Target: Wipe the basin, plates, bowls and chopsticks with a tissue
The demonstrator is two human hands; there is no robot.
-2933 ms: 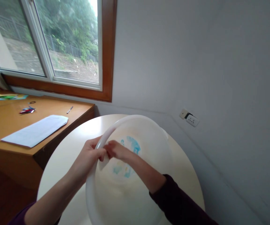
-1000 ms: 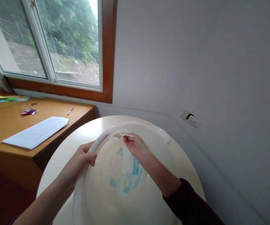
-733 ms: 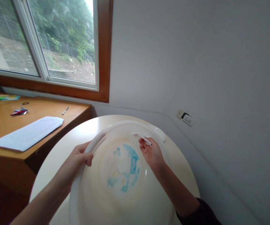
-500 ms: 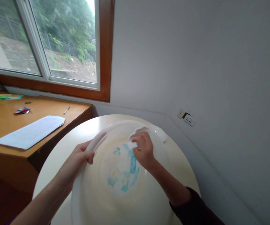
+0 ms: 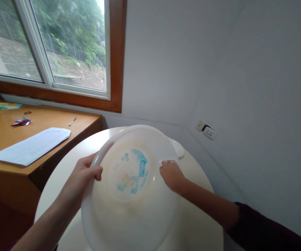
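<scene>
A whitish plastic basin [image 5: 140, 219] is tilted up, its round base with a faded blue print facing me. At its left edge my left hand [image 5: 89, 169] is closed on the rim, thumb on the near side and the other fingers partly hidden behind. My right hand [image 5: 172, 176] is closed on a white cloth or tissue [image 5: 175, 161], pressed to the basin's surface right of the print. Most of the cloth is hidden under the fingers.
Beneath the basin is a round cream table [image 5: 52, 195]. A white object [image 5: 178, 149] lies at its back right edge. On the wooden desk [image 5: 48, 118] at left are white paper [image 5: 32, 146], a pen [image 5: 72, 121] and several small items [image 5: 21, 122]. A wall socket [image 5: 209, 132] is at right.
My right hand has moved the cloth from the print's upper edge rightward and down onto the basin's side. The basin has shifted and tilted slightly; my left hand keeps its hold on the rim.
</scene>
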